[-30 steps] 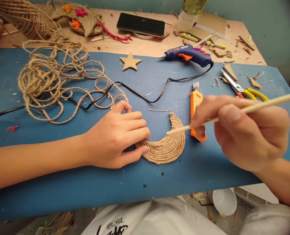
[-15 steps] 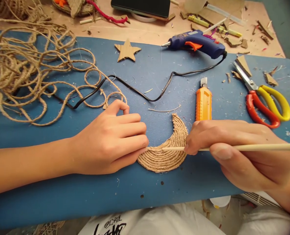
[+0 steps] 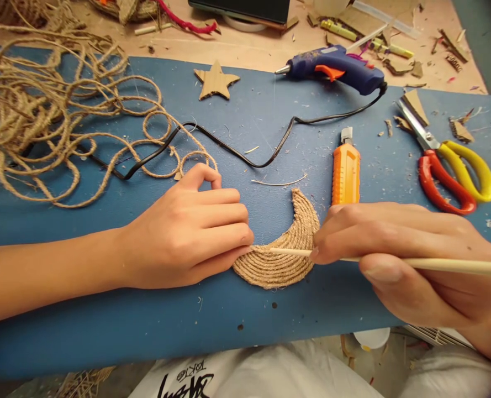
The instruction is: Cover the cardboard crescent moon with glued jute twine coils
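Note:
A crescent wound from jute twine (image 3: 286,249) lies flat on the blue mat (image 3: 245,138). My left hand (image 3: 187,229) rests palm down on the mat, its fingertips pressing the crescent's left tip. My right hand (image 3: 398,260) pinches a thin wooden stick (image 3: 436,265) that lies nearly level, its tip resting on the crescent's twine near the left fingertips. An orange utility knife (image 3: 345,171) lies just beyond the right hand's knuckles.
A loose tangle of jute twine (image 3: 50,110) fills the mat's left side. A blue glue gun (image 3: 336,66) with a black cord (image 3: 237,152), a cardboard star (image 3: 215,82), red-and-yellow scissors (image 3: 452,166) and cardboard scraps lie farther back.
The stick has dropped from a raised slant to nearly level, and its tip has slid left across the crescent. The view has shifted closer and downward. My left hand has stayed put.

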A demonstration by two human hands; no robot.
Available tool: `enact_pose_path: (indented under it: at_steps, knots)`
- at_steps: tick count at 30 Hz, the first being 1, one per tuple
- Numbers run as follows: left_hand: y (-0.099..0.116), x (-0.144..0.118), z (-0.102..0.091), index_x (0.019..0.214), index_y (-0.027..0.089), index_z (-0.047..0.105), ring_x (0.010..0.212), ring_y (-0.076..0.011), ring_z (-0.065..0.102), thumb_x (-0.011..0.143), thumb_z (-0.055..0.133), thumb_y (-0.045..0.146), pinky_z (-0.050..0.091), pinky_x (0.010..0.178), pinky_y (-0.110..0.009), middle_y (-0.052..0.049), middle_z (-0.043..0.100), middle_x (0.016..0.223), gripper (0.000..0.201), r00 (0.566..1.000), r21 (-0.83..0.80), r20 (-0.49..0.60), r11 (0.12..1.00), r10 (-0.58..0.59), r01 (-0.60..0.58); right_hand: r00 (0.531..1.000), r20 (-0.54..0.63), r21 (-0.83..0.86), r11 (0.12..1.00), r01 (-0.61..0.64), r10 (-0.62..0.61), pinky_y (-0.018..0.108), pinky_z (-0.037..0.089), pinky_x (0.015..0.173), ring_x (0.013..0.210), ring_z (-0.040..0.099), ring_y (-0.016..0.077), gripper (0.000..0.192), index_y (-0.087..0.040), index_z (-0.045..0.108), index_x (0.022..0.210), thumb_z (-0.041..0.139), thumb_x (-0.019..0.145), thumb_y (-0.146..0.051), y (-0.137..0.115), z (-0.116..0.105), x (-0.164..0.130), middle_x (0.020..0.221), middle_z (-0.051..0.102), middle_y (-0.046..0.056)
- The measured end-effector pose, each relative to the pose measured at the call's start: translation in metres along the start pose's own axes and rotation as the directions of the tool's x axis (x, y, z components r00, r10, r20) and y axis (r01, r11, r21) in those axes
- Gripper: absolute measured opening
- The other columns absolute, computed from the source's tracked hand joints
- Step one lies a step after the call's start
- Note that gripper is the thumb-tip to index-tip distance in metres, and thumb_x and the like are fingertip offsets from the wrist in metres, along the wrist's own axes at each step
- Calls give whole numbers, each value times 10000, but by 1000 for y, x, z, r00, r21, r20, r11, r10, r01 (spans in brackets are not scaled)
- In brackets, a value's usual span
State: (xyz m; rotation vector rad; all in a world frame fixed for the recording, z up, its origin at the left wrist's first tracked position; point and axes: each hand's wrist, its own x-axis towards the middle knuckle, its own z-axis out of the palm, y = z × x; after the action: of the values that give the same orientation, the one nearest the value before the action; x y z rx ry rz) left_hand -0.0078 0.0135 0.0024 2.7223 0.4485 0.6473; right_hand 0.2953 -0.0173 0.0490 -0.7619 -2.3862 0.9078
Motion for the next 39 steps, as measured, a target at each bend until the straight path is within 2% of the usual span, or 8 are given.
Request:
enact_pose_path:
  at_steps: [4,8,13,19,32,39]
  knots:
    - [0,2,-2,1007,188,662,773,-170,618,1071,658,173,366,920,-458,-10,753,897,66,1000,0,15,1000,-2,2,995,33,82,992,94,-97,263,640,844,912,763,156,269,-114,694,1110,456,1162,-227,7,1,4,941,760,106]
    - [-1,1,0,1021,203,652,758,-165,626,1088,638,187,369,935,-445,-1,757,888,71,1000,1,-1,1000,-17,17,994,46,89,991,98,-102,257,638,851,940,785,170,179,-113,694,1111,530,1124,-182,7,1,6,944,761,110]
    - [-2,0,5,1041,214,644,761,-164,620,1113,601,202,370,947,-438,5,750,889,85,1000,-6,-20,1000,-21,21,995,76,10,997,71,-71,234,632,832,924,785,159,169,-142,703,1131,539,1117,-176,4,-2,5,990,787,96]
    - [-2,1,5,1028,221,644,767,-160,637,1119,594,209,372,949,-427,12,756,891,104,999,-15,-14,999,-47,47,992,30,58,991,124,-126,272,641,815,896,772,179,153,-125,695,1122,553,1109,-179,7,4,6,939,762,103]
    - [-1,4,6,1008,199,652,772,-137,616,1108,601,161,362,931,-423,27,736,888,119,997,-41,-3,996,-82,82,992,21,-35,991,127,-127,278,637,853,934,776,174,150,-132,688,1139,558,1121,-204,2,6,5,988,777,98]
    - [0,5,3,996,198,669,763,-150,621,1118,564,168,363,921,-408,13,719,874,163,998,5,18,998,-66,66,999,42,-97,995,35,-31,253,647,881,949,791,168,150,-179,699,1155,557,1120,-212,-6,-3,0,1019,787,87]
